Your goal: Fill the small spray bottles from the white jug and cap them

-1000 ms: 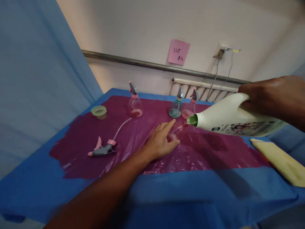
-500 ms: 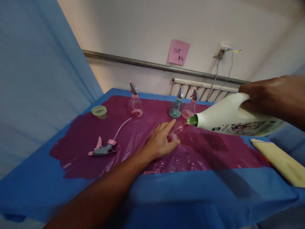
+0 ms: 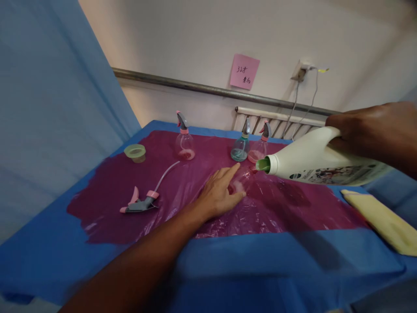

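Note:
My left hand (image 3: 221, 191) grips a clear, pink-tinted spray bottle (image 3: 243, 180) with no spray head, tilted to the right with its neck at the jug's mouth. My right hand (image 3: 355, 130) is closed round the handle of a pale green detergent jug (image 3: 302, 158), tipped on its side so that its green spout meets the bottle's neck. Whether liquid is flowing is hard to make out. To the left lies a loose grey and pink spray head (image 3: 140, 205) with its tube. Further left stands a pale green cap (image 3: 135, 153).
Behind the held bottle stand a teal spray bottle (image 3: 239, 150) and a pink one (image 3: 258, 151); another pink spray bottle (image 3: 185, 145) is further left. A purple plastic sheet (image 3: 110, 187) covers the blue table (image 3: 42, 256). A yellow cloth (image 3: 381, 217) lies at the right edge.

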Action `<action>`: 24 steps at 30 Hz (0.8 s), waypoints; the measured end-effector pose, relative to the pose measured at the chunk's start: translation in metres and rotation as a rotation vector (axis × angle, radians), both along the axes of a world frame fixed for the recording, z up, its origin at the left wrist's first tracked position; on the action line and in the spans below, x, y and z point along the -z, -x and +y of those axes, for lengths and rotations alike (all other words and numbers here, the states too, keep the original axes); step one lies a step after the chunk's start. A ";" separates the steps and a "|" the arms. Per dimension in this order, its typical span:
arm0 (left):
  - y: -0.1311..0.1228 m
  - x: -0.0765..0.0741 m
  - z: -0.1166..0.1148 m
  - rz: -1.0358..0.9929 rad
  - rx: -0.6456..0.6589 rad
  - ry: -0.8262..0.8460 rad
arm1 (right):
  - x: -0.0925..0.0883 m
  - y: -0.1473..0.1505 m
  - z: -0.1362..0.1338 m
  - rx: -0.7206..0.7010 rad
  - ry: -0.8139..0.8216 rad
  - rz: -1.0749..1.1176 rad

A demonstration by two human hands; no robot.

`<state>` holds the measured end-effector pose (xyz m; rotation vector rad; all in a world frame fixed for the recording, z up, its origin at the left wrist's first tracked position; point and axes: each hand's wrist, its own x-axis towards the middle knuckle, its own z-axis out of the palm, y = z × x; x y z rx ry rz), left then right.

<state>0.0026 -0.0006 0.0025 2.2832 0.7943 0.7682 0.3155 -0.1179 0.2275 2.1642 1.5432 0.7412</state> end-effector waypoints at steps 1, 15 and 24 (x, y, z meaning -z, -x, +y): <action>0.000 0.000 0.000 0.002 0.002 0.000 | 0.000 0.001 0.000 0.012 0.000 0.004; 0.001 -0.001 -0.001 0.017 0.001 0.001 | 0.000 0.001 -0.002 -0.015 -0.010 -0.003; 0.000 -0.001 0.000 0.003 0.005 -0.001 | 0.001 -0.003 -0.001 -0.013 0.003 -0.036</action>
